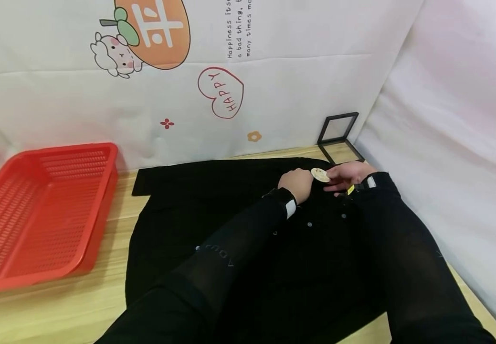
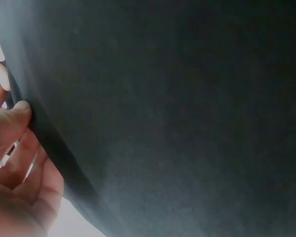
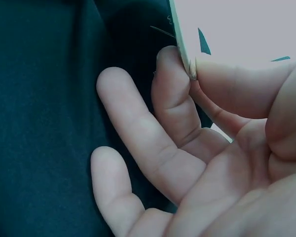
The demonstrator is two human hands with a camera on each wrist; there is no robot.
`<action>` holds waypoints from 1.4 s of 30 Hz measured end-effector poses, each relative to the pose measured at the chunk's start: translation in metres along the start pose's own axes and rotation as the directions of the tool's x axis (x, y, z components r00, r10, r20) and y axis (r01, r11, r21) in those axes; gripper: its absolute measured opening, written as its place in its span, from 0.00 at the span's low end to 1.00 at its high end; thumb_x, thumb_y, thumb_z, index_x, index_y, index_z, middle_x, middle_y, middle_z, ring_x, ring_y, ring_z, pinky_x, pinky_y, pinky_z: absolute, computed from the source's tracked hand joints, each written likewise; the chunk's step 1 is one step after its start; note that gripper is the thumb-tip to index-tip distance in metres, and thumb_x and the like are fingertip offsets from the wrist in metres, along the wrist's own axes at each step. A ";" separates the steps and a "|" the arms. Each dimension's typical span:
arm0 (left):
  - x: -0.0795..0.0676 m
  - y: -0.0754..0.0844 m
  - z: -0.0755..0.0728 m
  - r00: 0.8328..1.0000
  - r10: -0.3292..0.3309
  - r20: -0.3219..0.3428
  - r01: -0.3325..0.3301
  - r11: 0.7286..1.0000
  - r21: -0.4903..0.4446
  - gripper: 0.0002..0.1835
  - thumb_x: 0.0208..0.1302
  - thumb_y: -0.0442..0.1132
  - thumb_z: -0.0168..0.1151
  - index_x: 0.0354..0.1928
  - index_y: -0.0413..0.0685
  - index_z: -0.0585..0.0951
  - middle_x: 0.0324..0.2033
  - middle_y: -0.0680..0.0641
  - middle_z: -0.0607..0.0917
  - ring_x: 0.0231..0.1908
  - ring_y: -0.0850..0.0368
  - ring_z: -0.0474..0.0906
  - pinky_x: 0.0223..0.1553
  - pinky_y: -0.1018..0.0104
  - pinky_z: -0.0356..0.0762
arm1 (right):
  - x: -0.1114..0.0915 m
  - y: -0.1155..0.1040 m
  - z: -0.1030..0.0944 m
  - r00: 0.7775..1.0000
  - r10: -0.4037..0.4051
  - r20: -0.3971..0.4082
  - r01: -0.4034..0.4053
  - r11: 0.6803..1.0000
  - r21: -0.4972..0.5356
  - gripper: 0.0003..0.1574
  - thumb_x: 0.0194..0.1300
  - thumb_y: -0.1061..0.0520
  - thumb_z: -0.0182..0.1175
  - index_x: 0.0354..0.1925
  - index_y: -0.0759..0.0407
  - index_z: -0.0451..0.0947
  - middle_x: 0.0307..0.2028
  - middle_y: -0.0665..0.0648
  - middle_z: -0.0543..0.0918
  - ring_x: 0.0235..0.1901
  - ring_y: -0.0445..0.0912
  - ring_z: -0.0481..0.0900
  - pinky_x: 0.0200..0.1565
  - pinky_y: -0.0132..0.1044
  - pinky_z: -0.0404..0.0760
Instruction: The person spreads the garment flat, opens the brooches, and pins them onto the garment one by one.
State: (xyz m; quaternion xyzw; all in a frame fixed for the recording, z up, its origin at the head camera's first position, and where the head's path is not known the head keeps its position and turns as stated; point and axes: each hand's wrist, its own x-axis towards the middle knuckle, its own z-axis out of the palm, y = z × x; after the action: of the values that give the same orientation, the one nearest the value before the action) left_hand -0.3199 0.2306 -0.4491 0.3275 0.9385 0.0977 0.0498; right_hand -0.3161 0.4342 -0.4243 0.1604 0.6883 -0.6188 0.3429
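A black buttoned shirt (image 1: pixel 213 205) lies spread on the wooden table. At its upper right part, my left hand (image 1: pixel 298 184) pinches the fabric; in the left wrist view the thumb and fingers grip a fold along the cloth's edge (image 2: pixel 59 153). Just to the right, my right hand (image 1: pixel 350 173) holds a small round cream badge (image 1: pixel 320 175) between thumb and index finger. Seen nearly edge-on in the right wrist view, the badge (image 3: pixel 181 37) has a thin needle-like pin (image 3: pixel 163 31) beside its rim. The other right fingers (image 3: pixel 121 89) are loosely bent near the dark cloth.
A red plastic basket (image 1: pixel 97 210) stands at the left on the table (image 1: pixel 114 239). At the back right corner is a black-edged frame (image 1: pixel 338 129) against the white printed backdrop (image 1: pixel 295 95). White cloth (image 1: pixel 454 119) closes off the right side.
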 end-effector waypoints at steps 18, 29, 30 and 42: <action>-0.004 -0.001 -0.001 0.993 0.088 0.081 -0.099 0.985 0.144 0.13 0.78 0.41 0.50 0.39 0.54 0.84 0.41 0.53 0.84 0.38 0.59 0.81 0.39 0.62 0.78 | 0.002 0.001 0.003 1.000 -0.010 0.008 0.010 1.000 -0.016 0.09 0.82 0.56 0.42 0.51 0.56 0.68 0.39 0.53 0.80 0.46 0.47 0.82 0.48 0.45 0.78; -0.001 -0.004 0.002 0.982 0.152 0.110 -0.174 0.958 0.227 0.14 0.79 0.41 0.48 0.42 0.54 0.84 0.41 0.53 0.85 0.38 0.57 0.81 0.40 0.59 0.78 | 0.005 0.002 0.008 1.000 -0.001 -0.028 0.000 1.000 -0.024 0.11 0.81 0.57 0.44 0.57 0.59 0.64 0.40 0.52 0.82 0.52 0.50 0.79 0.49 0.44 0.77; 0.000 -0.005 0.002 0.981 0.153 0.116 -0.175 0.960 0.219 0.13 0.79 0.41 0.49 0.41 0.54 0.84 0.40 0.53 0.85 0.38 0.57 0.81 0.40 0.60 0.78 | 0.005 0.002 0.008 1.000 0.000 -0.025 0.000 1.000 -0.024 0.12 0.81 0.57 0.44 0.57 0.59 0.64 0.40 0.52 0.82 0.52 0.50 0.79 0.49 0.44 0.77; -0.006 -0.004 0.000 0.984 0.155 0.093 -0.171 0.966 0.197 0.14 0.79 0.41 0.50 0.36 0.54 0.84 0.34 0.54 0.85 0.34 0.58 0.81 0.38 0.60 0.78 | 0.002 0.000 0.007 0.999 0.020 -0.033 -0.020 1.000 -0.010 0.11 0.81 0.57 0.45 0.56 0.59 0.66 0.37 0.53 0.82 0.46 0.47 0.83 0.48 0.43 0.78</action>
State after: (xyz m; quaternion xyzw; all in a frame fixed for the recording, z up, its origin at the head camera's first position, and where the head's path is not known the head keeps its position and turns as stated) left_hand -0.3175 0.2239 -0.4498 0.4103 0.9109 -0.0078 0.0438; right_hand -0.3160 0.4270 -0.4254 0.1757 0.6953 -0.6092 0.3386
